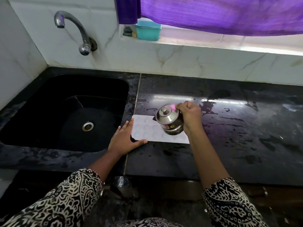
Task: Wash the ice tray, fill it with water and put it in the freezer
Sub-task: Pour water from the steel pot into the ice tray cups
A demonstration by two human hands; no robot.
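From the head view, a white plastic ice tray [147,129] lies flat on the wet black stone table [229,128], just right of the black sink [65,104], its long side running left to right.

The left arm reaches forward from the lower left. The left hand [125,139] lies palm down at the tray's left end, fingers straight and together along the short edge, while the thumb stretches out along the near edge. It presses rather than grips.

The right arm comes in from the lower right, bent at the wrist. The right hand [190,114] is curled tightly round a small round steel pot [168,121] and holds it above the right half of the tray, tilted over to the left so that its knobbed lid faces the camera. A red label and a small yellow sticker show on the pot's side. Whether anything runs out of it cannot be told.

Both forearms are bare below black-and-white patterned sleeves [65,202].

Behind the sink a curved metal tap [72,25] juts from the white tiled wall. On the window ledge stands a teal plastic box [148,31] under a purple curtain [213,13].
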